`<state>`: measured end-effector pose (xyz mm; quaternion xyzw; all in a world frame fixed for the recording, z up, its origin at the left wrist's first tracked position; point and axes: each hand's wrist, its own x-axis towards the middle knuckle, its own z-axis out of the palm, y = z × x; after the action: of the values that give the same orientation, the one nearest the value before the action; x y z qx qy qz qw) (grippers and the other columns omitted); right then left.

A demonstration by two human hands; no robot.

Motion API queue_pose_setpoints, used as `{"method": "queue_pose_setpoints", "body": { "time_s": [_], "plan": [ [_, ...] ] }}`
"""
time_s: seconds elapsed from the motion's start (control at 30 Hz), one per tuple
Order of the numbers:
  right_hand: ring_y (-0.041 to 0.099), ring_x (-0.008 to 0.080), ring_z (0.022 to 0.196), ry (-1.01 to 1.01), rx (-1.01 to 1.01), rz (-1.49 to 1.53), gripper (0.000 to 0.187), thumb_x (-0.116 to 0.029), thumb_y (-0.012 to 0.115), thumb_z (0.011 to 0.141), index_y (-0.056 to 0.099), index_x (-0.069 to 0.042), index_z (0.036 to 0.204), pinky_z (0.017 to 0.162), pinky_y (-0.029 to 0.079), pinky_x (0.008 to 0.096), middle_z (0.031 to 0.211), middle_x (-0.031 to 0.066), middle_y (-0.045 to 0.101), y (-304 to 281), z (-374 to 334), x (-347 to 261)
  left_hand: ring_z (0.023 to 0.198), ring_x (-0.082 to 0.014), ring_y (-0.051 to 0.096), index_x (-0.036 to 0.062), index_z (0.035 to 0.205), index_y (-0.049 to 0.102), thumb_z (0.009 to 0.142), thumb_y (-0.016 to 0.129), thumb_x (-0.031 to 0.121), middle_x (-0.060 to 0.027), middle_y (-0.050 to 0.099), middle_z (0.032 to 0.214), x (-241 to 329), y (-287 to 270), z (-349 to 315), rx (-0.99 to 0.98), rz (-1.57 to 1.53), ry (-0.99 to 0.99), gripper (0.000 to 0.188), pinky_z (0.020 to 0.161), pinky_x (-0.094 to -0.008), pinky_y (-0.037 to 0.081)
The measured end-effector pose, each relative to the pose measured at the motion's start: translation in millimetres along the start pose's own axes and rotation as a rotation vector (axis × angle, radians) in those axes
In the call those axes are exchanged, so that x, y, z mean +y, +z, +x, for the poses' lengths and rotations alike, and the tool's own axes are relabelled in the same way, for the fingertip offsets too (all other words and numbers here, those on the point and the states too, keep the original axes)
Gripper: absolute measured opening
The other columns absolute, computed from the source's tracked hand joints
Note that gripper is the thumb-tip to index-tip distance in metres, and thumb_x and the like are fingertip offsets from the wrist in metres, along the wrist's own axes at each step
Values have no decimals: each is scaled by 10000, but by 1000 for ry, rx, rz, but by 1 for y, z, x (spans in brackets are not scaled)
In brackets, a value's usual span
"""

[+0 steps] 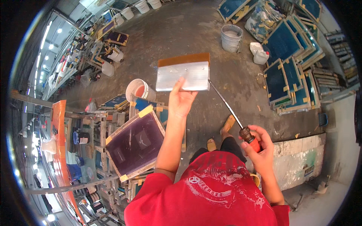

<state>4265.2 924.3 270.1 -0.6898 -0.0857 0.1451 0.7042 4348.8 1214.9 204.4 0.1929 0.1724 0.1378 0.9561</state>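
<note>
Silvery metal forms most of the squeegee (183, 77), held up before the person, its amber blade (183, 59) along the far edge. The left hand (182, 101) pinches its near edge, thumb on the ribbed face and the other fingers mostly hidden behind, probably to keep that face turned up and steady. The right hand (264, 158) curls its fingers round the handle of a screwdriver (232, 114), likely to steer the long shaft from behind; the tip meets the squeegee's right edge in view, though I cannot tell whether they touch.

Below, the floor (173, 41) is dark, worn and stained. Framed screens (283, 39) lean at the right near a bucket (232, 39) and a jug (260, 57); cluttered racks (103, 139) line the left.
</note>
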Motion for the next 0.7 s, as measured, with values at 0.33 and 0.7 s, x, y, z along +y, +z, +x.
{"method": "queue_pose_setpoints", "body": {
  "time_s": [0.33, 0.7],
  "plan": [
    [672, 266, 846, -648, 93, -692, 452, -10, 768, 716, 643, -2, 1150, 713, 539, 309, 989, 158, 669, -20, 188, 11, 1114, -227, 555, 25, 1277, 460, 791, 629, -113, -105, 544, 1203, -13, 57, 124, -48, 253, 330, 533, 965, -394, 470],
    [670, 256, 786, -646, 20, -668, 460, -14, 769, 723, 649, -26, 1167, 671, 540, 301, 977, 156, 668, -19, 353, -5, 1112, -204, 549, 47, 1267, 483, 762, 661, -130, -76, 557, 1192, -2, 99, 250, 27, 230, 362, 564, 951, -362, 456]
  ]
}}
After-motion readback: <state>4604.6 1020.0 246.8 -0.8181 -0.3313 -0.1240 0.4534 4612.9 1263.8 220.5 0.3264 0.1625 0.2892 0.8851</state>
